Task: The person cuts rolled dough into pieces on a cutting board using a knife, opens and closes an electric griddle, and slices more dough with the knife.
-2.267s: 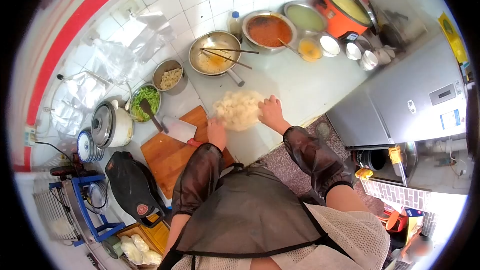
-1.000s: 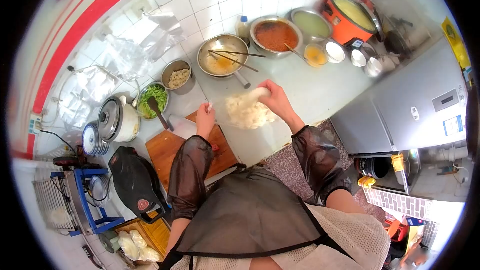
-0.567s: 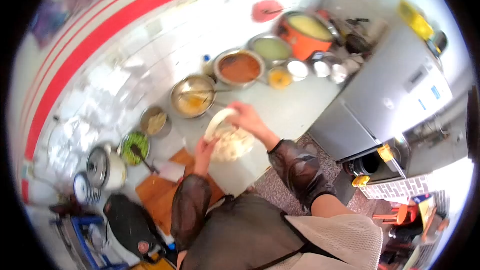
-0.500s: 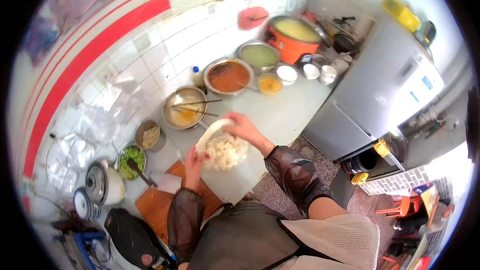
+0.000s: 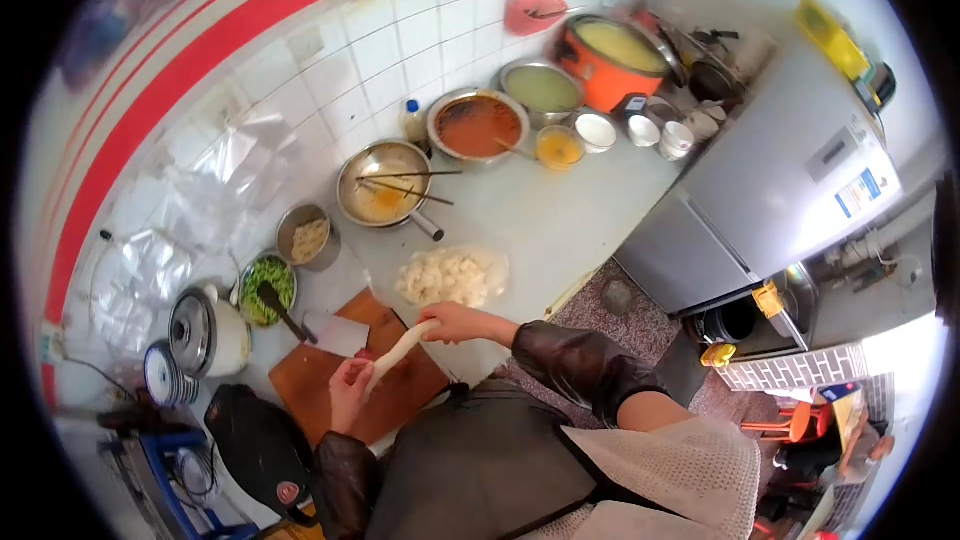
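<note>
A glossy dark brown, thin and wrinkled sleeve cover (image 5: 575, 365) clothes the right forearm, its gathered cuff edged black; a matching cover (image 5: 345, 470) clothes the left. The dark grey-brown apron (image 5: 480, 460) has black trim (image 5: 598, 490) over a pale beige, mesh-textured top (image 5: 680, 460). Both the left hand (image 5: 350, 388) and right hand (image 5: 458, 323) are bare.

room right of dough pieces (image 5: 452, 277), pan (image 5: 385, 160) beyond

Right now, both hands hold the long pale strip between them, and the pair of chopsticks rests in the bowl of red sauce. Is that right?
Not quite: the head view shows the chopsticks resting in the long-handled pan. The left hand and right hand do hold the long pale strip between them.
</note>
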### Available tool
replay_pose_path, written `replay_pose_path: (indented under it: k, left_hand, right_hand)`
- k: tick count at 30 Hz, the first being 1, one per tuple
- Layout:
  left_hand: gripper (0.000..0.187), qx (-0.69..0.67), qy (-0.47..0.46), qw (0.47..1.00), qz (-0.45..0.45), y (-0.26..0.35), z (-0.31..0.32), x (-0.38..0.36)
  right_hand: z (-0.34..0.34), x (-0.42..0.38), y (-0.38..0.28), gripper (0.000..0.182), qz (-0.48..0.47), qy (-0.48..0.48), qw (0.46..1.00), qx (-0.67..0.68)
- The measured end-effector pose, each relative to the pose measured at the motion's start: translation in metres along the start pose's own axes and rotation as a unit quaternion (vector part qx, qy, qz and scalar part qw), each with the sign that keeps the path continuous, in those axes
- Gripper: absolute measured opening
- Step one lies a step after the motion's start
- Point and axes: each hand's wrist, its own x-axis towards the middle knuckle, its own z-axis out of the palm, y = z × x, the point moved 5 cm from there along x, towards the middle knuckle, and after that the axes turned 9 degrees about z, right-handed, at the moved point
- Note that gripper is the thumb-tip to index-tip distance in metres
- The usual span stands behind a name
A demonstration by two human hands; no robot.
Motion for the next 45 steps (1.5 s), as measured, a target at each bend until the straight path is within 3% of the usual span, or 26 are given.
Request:
replay_pose_path:
  k: [3,4,5,6,9,10,11,12,14,16,18,20,22,23,25,26,28,30,31,32,35,37,38,40,41,45]
  left_hand:
    - [0.014,0.022,0.093,0.995,-0.002,-0.05,-0.048,-0.023]
    - [0.014,0.063,0.114,0.991,-0.007,-0.097,-0.076,-0.028]
    - [0.013,0.024,0.156,0.986,-0.056,-0.073,-0.071,-0.041]
    - [0.014,0.042,0.192,0.98,0.034,-0.117,-0.097,-0.042]
    - [0.02,0.036,0.389,0.92,0.002,-0.157,-0.144,-0.06]
    - [0.02,0.038,0.395,0.918,-0.001,-0.15,-0.147,-0.057]
    - [0.021,0.076,0.379,0.922,0.028,-0.122,-0.137,-0.049]
    - [0.022,0.112,0.359,0.925,0.057,-0.09,-0.119,-0.04]
    - [0.02,0.035,0.307,0.946,0.097,-0.029,-0.067,-0.016]
    - [0.017,0.014,0.226,0.968,0.111,0.002,-0.02,0.018]
    - [0.02,0.133,0.164,0.953,0.217,0.03,0.027,0.062]
    - [0.022,0.217,0.096,0.948,0.211,0.031,0.069,0.11]
    - [0.034,0.308,-0.022,0.925,0.221,-0.036,0.103,0.172]
    - [0.034,0.31,-0.025,0.924,0.222,-0.042,0.113,0.179]
    - [0.046,0.447,-0.07,0.885,0.108,-0.057,0.132,0.187]
    - [0.046,0.448,-0.072,0.885,0.106,-0.056,0.133,0.182]
    - [0.055,0.359,0.008,0.892,0.276,-0.028,0.126,0.154]
    - [0.054,0.331,0.117,0.897,0.267,-0.024,0.1,0.11]
    - [0.056,0.382,0.139,0.884,0.23,-0.025,0.086,0.085]
    - [0.059,0.431,0.16,0.867,0.19,-0.03,0.07,0.059]
    - [0.061,0.479,0.207,0.831,0.19,-0.067,0.028,-0.011]
    - [0.063,0.506,0.184,0.838,0.088,-0.102,0.007,-0.043]
    - [0.063,0.506,0.199,0.836,0.077,-0.114,-0.002,-0.049]
    - [0.061,0.512,0.108,0.846,0.098,-0.134,-0.008,-0.047]
    - [0.057,0.501,0.131,0.847,0.119,-0.12,-0.009,-0.045]
    - [0.053,0.565,0.155,0.803,0.109,-0.076,-0.043,-0.056]
  right_hand:
    - [0.045,0.038,0.01,0.031,-0.004,-0.032,0.999,0.007]
    - [0.067,0.051,0.013,0.032,-0.018,-0.029,0.999,0.021]
    - [0.09,0.074,0.023,0.035,-0.029,-0.008,0.997,-0.067]
    - [0.112,0.093,0.032,0.035,-0.106,0.07,0.98,-0.152]
    - [0.152,0.108,0.028,0.033,-0.058,0.034,0.978,-0.196]
    - [0.154,0.104,0.017,0.034,-0.127,0.117,0.946,-0.273]
    - [0.153,0.097,0.007,0.034,-0.192,0.201,0.896,-0.345]
    - [0.149,0.089,-0.001,0.034,-0.19,0.2,0.897,-0.346]
    - [0.125,0.061,-0.03,0.035,-0.245,0.198,0.9,-0.3]
    - [0.095,0.054,-0.014,0.033,-0.249,0.24,0.904,-0.252]
    - [0.053,0.032,0.0,0.029,-0.235,0.302,0.902,-0.2]
    - [0.011,0.011,0.015,0.025,-0.184,0.354,0.897,-0.191]
    - [-0.025,0.01,0.033,0.022,-0.132,0.393,0.892,-0.181]
    - [-0.042,0.017,0.039,0.022,-0.11,0.405,0.891,-0.177]
    - [-0.065,0.038,0.056,0.021,-0.074,0.417,0.883,-0.203]
    - [-0.073,0.049,0.068,0.02,-0.04,0.425,0.874,-0.233]
    - [-0.075,0.077,0.097,0.021,-0.019,0.429,0.873,-0.231]
    - [-0.046,0.111,0.115,0.023,-0.067,0.315,0.852,-0.414]
    - [-0.032,0.098,0.096,0.021,-0.131,0.299,0.851,-0.411]
    - [-0.031,0.092,0.093,0.021,-0.13,0.295,0.854,-0.409]
    - [-0.033,0.08,0.076,0.014,-0.192,0.223,0.882,-0.368]
    - [-0.039,0.068,0.044,0.013,-0.124,0.299,0.854,-0.407]
    - [-0.024,0.065,0.022,0.013,-0.136,0.286,0.855,-0.411]
    - [0.024,0.065,-0.012,0.027,-0.159,0.205,0.919,-0.295]
    - [0.052,0.08,-0.005,0.025,-0.298,0.213,0.889,-0.276]
    - [0.109,0.129,-0.001,0.025,-0.224,0.106,0.886,-0.391]
